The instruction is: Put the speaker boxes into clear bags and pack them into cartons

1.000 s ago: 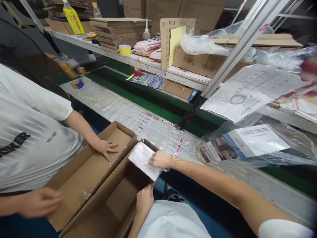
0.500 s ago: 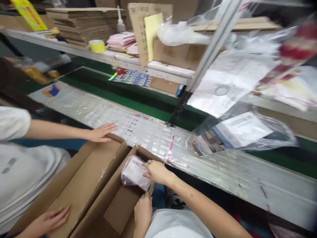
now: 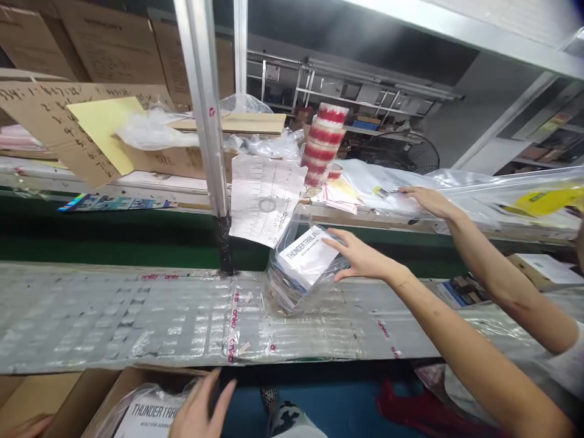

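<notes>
My right hand (image 3: pixel 360 254) reaches to a clear plastic bag (image 3: pixel 314 298) holding a stack of printed booklets or boxes, topped by a white sheet (image 3: pixel 303 255) lettered "THUNDERTRAIL". Its fingertips touch the bag's right edge, with the thumb apart below. At the bottom, my left hand (image 3: pixel 198 407) is open, slightly blurred, its thumb spread. It is over the right side of a cardboard box (image 3: pixel 107 395). In that box, beside the hand, lies a similar bagged pack (image 3: pixel 148 417) with the same lettering, partly cut off by the frame.
A co-worker's hand (image 3: pixel 426 201) reaches over the shelf at right. Another person's hand (image 3: pixel 31 426) is in the left box. A metal post (image 3: pixel 201 103) with a hanging paper (image 3: pixel 264 201) stands behind the plastic-covered bench (image 3: pixel 173 322). Red-and-white tape rolls (image 3: pixel 322 149) are stacked on the shelf.
My view has swung right. My right hand has left the pack in the box and come to the bag on the bench. My left hand is off the box's edge.
</notes>
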Action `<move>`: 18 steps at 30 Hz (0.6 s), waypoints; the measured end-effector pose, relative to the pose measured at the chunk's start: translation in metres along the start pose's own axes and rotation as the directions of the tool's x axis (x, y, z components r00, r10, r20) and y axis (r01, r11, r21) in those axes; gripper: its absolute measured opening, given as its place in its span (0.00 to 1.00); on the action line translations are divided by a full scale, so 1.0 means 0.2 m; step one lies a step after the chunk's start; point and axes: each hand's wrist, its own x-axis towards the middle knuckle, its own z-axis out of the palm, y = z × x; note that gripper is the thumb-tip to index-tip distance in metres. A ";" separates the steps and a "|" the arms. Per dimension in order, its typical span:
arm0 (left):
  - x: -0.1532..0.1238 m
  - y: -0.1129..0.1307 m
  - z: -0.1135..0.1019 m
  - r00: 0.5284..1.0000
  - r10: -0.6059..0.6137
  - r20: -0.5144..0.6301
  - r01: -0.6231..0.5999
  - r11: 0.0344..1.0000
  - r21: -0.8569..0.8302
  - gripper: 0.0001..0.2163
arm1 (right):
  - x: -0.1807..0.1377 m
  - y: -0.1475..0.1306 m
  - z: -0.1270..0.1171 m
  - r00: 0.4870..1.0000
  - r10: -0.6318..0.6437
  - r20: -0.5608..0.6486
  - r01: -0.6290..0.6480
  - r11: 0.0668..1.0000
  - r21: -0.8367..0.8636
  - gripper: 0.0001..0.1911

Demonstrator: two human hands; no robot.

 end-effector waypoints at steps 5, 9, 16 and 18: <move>0.45 1.13 -0.01 0.873 0.415 -0.256 -0.430 0.903 -0.005 0.28 | 0.22 0.01 0.00 0.951 -0.310 -0.016 0.309 0.951 -0.026 0.12; 0.75 1.53 0.05 0.910 0.404 -0.092 -0.355 0.874 0.332 0.16 | 0.31 0.04 -0.03 0.870 -0.427 -0.247 0.416 0.904 -0.101 0.12; 0.58 1.45 -0.02 0.719 0.677 0.158 -0.686 0.728 0.001 0.12 | 0.40 0.12 0.11 0.778 -0.615 -0.130 0.596 0.787 -0.159 0.10; 0.44 1.30 -0.08 0.785 0.620 -0.008 -0.615 0.777 -0.130 0.13 | 0.38 0.12 0.19 0.758 -0.622 -0.196 0.588 0.782 -0.207 0.14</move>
